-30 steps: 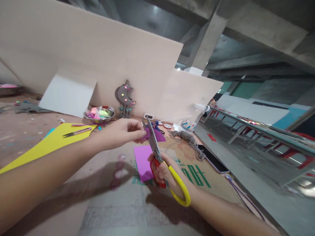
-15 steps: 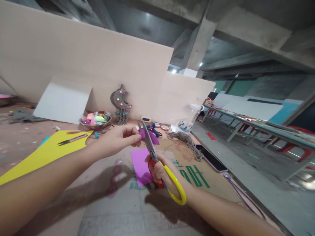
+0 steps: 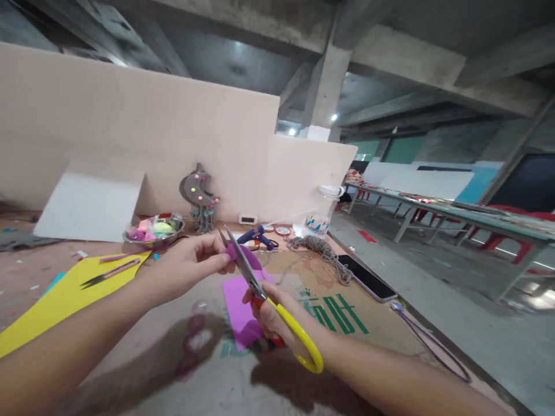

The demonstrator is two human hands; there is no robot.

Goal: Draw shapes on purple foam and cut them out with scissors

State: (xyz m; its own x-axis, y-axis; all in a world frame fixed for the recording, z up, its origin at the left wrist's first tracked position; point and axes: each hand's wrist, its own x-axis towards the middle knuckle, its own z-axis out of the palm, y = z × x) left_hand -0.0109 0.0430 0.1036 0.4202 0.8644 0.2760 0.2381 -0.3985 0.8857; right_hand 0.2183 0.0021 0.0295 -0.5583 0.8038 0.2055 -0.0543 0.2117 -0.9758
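My left hand (image 3: 202, 257) pinches a small piece of purple paper (image 3: 250, 258) between thumb and fingers. In my right hand (image 3: 277, 315) are scissors (image 3: 245, 263) with one yellow and one red handle, their blades slightly apart and crossing the purple piece near my left fingertips. Below them a larger purple sheet (image 3: 236, 312) lies on the cardboard (image 3: 333, 358), partly covered by my right hand. A blue glue gun (image 3: 259, 237) rests just behind the scissors.
A yellow sheet (image 3: 73, 300) bears thread snips (image 3: 110, 273) at left. Behind are a bowl of coloured clay (image 3: 154, 228), a grey moon ornament (image 3: 199, 193) and a white board (image 3: 91, 202). Grey cord (image 3: 318, 251), a phone (image 3: 368, 277) and a plastic jar (image 3: 323, 211) stand right, near the table edge.
The view has shifted, so the table's things appear a little further left and lower. Both hands keep their grip on paper and scissors, and the blades look slightly more closed together.
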